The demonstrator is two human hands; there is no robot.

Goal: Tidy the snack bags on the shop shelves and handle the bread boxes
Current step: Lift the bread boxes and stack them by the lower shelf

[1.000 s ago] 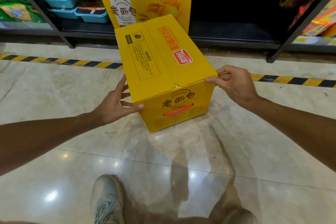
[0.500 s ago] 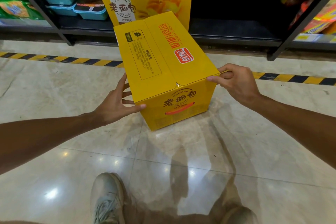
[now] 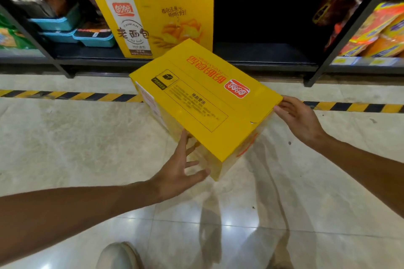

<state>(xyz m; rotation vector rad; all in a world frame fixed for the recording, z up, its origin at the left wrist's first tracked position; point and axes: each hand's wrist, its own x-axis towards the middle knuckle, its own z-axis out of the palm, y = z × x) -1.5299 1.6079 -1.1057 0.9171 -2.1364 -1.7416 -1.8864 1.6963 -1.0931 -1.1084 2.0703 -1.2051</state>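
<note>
A yellow bread box (image 3: pixel 203 102) with red lettering is turned at an angle over the marble floor, in front of the bottom shelf. My left hand (image 3: pixel 181 168) presses flat against its near left side, fingers spread. My right hand (image 3: pixel 297 118) grips its right corner edge. A second yellow bread box (image 3: pixel 157 17) stands upright on the bottom shelf behind it. Orange snack bags (image 3: pixel 380 30) lie on the shelf at the far right.
Teal trays (image 3: pixel 65 28) of packaged food sit on the shelf at left, with green bags (image 3: pixel 11 39) beyond. A dark empty bay (image 3: pixel 262 28) opens right of the shelved box. A black-and-yellow floor stripe (image 3: pixel 65 95) runs along the shelves. My shoe (image 3: pixel 118 255) shows below.
The box has swung clockwise and shifted right, its long side now facing me. My left hand slid along to the near side; my right hand kept its hold on the corner.
</note>
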